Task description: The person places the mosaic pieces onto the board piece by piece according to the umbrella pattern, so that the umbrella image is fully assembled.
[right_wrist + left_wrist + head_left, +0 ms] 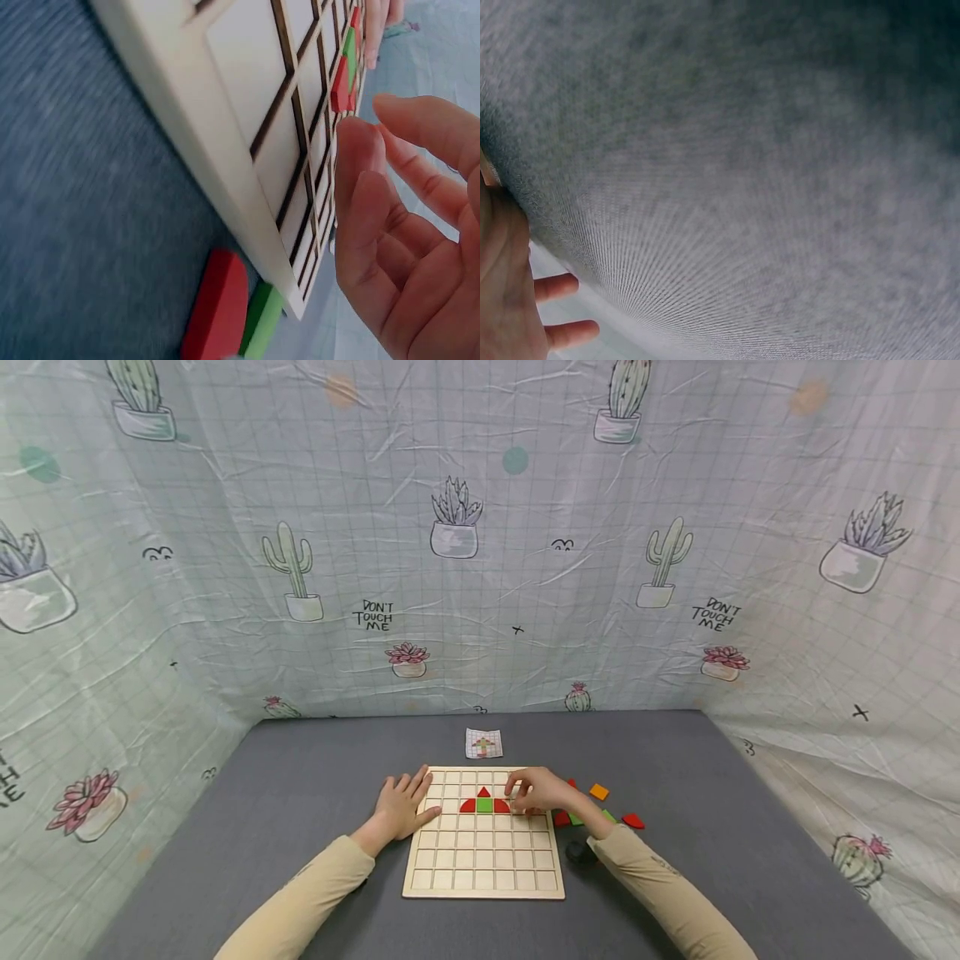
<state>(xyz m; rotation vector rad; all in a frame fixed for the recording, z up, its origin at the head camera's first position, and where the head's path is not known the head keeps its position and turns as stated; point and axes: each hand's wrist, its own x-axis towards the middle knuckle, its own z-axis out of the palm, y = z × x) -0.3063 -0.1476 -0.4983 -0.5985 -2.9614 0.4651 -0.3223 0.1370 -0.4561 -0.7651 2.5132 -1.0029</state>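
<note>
A square wooden grid board lies on the grey table. On it sit a green square piece, a red rounded piece to its left, another red rounded piece to its right, and a red triangle above. My left hand rests with spread fingers on the board's left edge; the left wrist view catches only part of it. Over the board's right side hovers my right hand, just right of the red rounded piece. Its fingers are loosely bent, and no piece shows between them.
Loose pieces lie right of the board, among them an orange square, a red rounded piece and a green piece. A dark round object sits by the right forearm. Behind the board lies a printed pattern card.
</note>
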